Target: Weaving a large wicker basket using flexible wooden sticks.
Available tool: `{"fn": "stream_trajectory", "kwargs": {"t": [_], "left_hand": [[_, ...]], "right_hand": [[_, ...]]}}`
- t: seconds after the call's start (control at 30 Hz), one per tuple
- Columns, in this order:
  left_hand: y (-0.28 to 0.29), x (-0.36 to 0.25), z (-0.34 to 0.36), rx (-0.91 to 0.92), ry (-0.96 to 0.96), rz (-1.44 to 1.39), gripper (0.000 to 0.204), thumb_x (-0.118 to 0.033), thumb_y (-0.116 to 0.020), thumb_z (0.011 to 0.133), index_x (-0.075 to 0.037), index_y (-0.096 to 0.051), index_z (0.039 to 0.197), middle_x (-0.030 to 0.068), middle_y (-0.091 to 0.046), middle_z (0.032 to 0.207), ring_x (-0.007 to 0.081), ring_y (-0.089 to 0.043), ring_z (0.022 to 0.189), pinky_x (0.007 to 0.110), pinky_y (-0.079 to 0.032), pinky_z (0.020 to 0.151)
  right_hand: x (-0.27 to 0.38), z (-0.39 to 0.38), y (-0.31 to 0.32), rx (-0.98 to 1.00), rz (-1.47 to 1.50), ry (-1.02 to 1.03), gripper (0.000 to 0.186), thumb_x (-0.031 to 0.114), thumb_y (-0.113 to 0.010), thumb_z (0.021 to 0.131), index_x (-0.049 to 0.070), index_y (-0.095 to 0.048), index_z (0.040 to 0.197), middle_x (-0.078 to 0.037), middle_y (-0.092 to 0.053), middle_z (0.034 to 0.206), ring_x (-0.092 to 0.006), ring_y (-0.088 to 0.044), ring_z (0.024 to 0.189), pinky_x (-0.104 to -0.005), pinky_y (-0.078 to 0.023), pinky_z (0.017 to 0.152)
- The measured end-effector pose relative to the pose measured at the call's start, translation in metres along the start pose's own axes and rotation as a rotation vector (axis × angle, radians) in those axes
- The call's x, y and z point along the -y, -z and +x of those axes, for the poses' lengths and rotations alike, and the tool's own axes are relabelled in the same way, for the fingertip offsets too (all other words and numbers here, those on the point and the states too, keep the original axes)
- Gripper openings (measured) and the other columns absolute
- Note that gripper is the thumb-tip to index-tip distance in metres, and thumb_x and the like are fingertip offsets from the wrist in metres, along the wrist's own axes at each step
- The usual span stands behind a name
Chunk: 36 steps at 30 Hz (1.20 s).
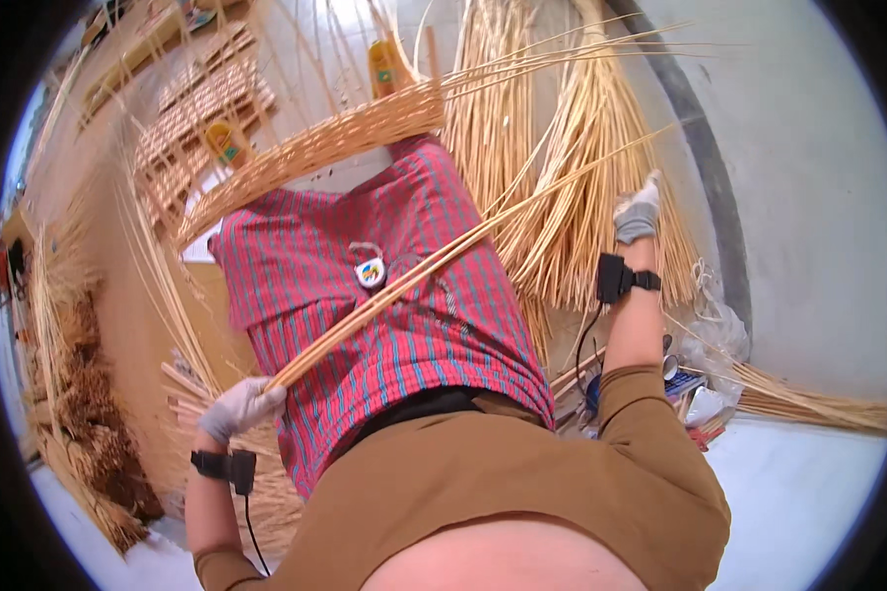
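Note:
My left hand [241, 412], in a pale glove, is closed around the ends of several long cane strands [414, 281] slanting up to the right across a red checked cloth [463, 355] on my lap. A small white rounded object [371, 276] with a coloured emblem rests on that cloth. My right hand [637, 212], also gloved, is out at the right over a large spread bundle of cane [581, 148]; its fingers are too small to make out clearly. A half-woven cane piece [315, 140] with upright strands lies beyond the cloth, beside two yellow items [225, 143] with green patches.
Flat woven pieces [212, 94] lie at the upper left. Heaps of cane [89, 394] line the left side. A plastic bag [715, 325], small oddments and more cane [808, 404] lie at the lower right on the floor [788, 167].

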State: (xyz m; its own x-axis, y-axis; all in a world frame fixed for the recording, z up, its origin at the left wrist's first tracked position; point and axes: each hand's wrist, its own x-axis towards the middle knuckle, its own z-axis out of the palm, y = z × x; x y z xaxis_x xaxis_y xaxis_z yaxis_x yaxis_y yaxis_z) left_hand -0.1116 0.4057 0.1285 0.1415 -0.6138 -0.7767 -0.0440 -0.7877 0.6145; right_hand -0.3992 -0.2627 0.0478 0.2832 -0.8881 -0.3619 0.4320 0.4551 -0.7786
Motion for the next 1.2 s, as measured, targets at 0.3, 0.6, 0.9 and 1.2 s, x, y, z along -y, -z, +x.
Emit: {"fn": "stream_trajectory", "kwargs": {"t": [0.3, 0.6, 0.9, 1.2], "left_hand": [[0.001, -0.008, 0.008, 0.089, 0.018, -0.17, 0.045, -0.046, -0.055, 0.107, -0.006, -0.062, 0.089, -0.0052, -0.053, 0.073, 0.0071, -0.049, 0.068, 0.027, -0.046, 0.066], [-0.009, -0.042, 0.008, -1.09, -0.339, 0.619, 0.011, -0.019, -0.065, 0.093, -0.009, -0.069, 0.094, 0.0138, -0.068, 0.084, 0.0359, -0.069, 0.076, 0.048, -0.054, 0.072], [0.042, -0.052, 0.052, -1.033, -0.531, 0.491, 0.005, -0.016, -0.064, 0.091, -0.014, -0.064, 0.096, 0.0115, -0.068, 0.078, 0.0329, -0.071, 0.074, 0.043, -0.055, 0.063], [0.242, 0.104, 0.119, -1.472, -0.122, -0.092, 0.032, -0.034, -0.056, 0.108, -0.005, -0.068, 0.114, 0.0081, -0.07, 0.084, 0.0203, -0.064, 0.077, 0.034, -0.054, 0.081]], "right_hand": [[-0.109, -0.167, -0.12, 0.583, 0.602, -0.621, 0.093, 0.072, -0.035, 0.1, -0.01, -0.043, 0.144, -0.03, -0.054, 0.143, -0.0432, -0.05, 0.136, -0.0544, -0.036, 0.121], [-0.163, -0.234, -0.169, 0.849, 0.411, -0.884, 0.075, 0.059, -0.047, 0.104, -0.001, -0.044, 0.149, -0.015, -0.061, 0.123, -0.0289, -0.06, 0.113, -0.0421, -0.048, 0.098], [-0.144, -0.263, -0.268, 1.357, -0.572, 0.172, 0.026, 0.021, -0.061, 0.105, 0.0, -0.064, 0.12, -0.007, -0.065, 0.091, -0.0126, -0.06, 0.073, -0.0282, -0.05, 0.064], [-0.168, -0.192, -0.348, 1.059, -0.609, 0.1, 0.025, 0.022, -0.062, 0.105, 0.0, -0.065, 0.116, -0.008, -0.067, 0.088, -0.0151, -0.063, 0.074, -0.0291, -0.053, 0.064]]}}
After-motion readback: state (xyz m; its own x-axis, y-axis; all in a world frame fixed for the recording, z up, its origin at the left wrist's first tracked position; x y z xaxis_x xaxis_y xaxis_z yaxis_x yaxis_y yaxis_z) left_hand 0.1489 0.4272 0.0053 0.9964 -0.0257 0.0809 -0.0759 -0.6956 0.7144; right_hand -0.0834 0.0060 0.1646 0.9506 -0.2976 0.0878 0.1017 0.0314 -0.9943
